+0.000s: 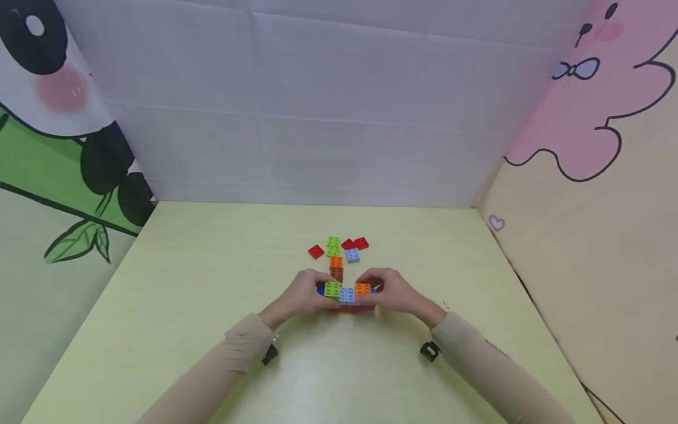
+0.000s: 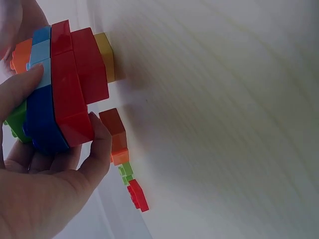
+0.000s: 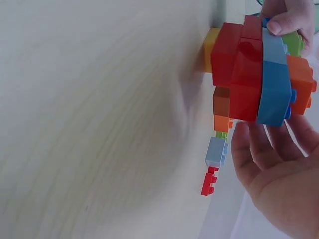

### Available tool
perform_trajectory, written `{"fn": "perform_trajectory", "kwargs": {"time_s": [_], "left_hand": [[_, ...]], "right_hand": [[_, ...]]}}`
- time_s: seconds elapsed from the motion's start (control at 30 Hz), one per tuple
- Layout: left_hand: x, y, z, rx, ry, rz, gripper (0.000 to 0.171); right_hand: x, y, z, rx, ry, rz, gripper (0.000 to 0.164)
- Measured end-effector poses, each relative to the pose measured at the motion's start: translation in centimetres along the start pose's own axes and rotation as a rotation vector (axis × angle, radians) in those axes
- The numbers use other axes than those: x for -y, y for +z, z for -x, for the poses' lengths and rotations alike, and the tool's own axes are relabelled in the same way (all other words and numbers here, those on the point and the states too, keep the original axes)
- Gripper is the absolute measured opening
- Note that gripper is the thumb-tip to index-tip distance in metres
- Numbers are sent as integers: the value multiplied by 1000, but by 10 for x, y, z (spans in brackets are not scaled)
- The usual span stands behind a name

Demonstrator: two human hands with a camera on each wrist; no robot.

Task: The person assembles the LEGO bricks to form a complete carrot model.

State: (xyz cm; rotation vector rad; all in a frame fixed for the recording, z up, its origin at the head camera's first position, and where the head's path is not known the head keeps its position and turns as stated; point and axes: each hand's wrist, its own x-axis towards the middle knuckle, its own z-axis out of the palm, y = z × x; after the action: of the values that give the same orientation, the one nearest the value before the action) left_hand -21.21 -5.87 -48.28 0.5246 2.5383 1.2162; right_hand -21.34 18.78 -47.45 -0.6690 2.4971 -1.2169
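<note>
At the table (image 1: 344, 377), left hand (image 1: 307, 292) and right hand (image 1: 393, 290) hold stacked bricks (image 1: 346, 295).

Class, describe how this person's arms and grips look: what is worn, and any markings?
The left sleeve and right sleeve are long and beige. The right one bears small dark markings, too small to read. A small black piece shows by the left cuff, a similar one by the right. The left grip and right grip wear no gloves.

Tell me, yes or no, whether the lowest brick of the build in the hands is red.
No, the left wrist view shows a yellow brick beneath the lowest red brick.
</note>
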Motion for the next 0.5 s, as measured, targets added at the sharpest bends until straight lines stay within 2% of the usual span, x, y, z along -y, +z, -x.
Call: {"fn": "perform_trajectory", "kwargs": {"time_s": [0.13, 0.3, 0.4, 0.5], "left_hand": [[0, 0, 0, 2, 5, 2, 42], [1, 0, 1, 0, -2, -13, 42], [1, -1, 1, -1, 4, -20, 42], [1, -1, 1, 2, 13, -19, 42]], "right_hand": [[-3, -3, -5, -48, -23, -75, 31], [-12, -2, -19, -130, -8, -181, 36], [-20, 0, -31, -184, 16, -173, 31], [-25, 4, -42, -199, 40, -105, 29]]}}
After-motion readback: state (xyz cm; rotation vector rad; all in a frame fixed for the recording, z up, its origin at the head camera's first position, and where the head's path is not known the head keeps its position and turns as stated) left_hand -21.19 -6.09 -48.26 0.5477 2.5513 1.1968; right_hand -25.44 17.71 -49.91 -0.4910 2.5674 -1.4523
